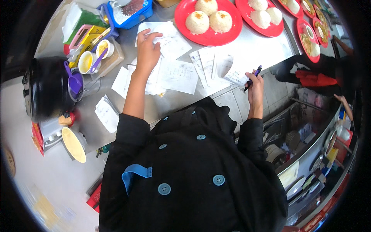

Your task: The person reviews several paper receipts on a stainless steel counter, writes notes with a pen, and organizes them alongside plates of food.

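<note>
My left hand (148, 52) is over the order slips (177, 75) spread on the metal counter, its fingers loosely bent and apart with nothing visible in them. Whether it touches the paper I cannot tell. In my right hand (256, 91), at the counter's near right edge, a dark pen (258, 70) is gripped, its upper end pointing away. A curled white slip (235, 76) with writing reaches that hand; whether the fingers pinch it too is unclear. Just beyond the papers stands a red plate (181, 29) with three domes of rice.
More red plates (247, 27) of food line the far right. At left are a blue tub (131, 19), small yellow-filled cups (85, 63), a purple scoop (75, 83) and a black pot (50, 89). A shelf of dishes (276, 152) and another person's hand (342, 99) appear at right.
</note>
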A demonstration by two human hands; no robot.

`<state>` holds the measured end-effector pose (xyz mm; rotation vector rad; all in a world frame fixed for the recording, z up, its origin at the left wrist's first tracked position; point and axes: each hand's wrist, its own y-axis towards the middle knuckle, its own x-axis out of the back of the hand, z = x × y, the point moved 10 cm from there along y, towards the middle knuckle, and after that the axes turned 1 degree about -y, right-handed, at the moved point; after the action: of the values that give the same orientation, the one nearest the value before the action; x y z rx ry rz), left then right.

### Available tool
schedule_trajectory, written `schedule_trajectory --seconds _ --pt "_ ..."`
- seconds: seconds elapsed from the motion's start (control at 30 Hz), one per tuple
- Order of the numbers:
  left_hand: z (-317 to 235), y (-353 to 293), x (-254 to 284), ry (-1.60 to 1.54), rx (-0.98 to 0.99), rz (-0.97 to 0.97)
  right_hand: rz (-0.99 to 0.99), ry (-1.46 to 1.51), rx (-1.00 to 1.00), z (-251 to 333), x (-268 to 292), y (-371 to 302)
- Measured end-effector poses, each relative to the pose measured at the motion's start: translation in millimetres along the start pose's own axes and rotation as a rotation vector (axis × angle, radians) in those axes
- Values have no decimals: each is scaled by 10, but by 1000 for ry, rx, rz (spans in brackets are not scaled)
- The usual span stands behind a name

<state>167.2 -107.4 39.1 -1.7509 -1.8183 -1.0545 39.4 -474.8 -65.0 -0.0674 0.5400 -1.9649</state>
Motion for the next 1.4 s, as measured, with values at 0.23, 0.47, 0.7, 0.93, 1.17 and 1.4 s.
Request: schedule_trajectory --seconds 0.23,0.47,0.7,0.93,1.17,1.4 --pt "-920 -57 83 -150 -164 42 -190 -39 -15 -48 431 -169" --pt "-3339 -1055 522 -1913 -164 1126 -281 31 21 -27 542 -93" --pt "-3648 -1231 947 -2887 639 1148 -223 -20 83 233 405 42" --pt "-3348 -951 1047 -2913 237 445 -246 -166 57 122 367 172" --pt "-3463 -1008 1097 -2921 168 1069 -181 -386 144 290 169 435" --pt "-3439 -1158 872 -2409 284 1523 -157 9 40 334 744 492"
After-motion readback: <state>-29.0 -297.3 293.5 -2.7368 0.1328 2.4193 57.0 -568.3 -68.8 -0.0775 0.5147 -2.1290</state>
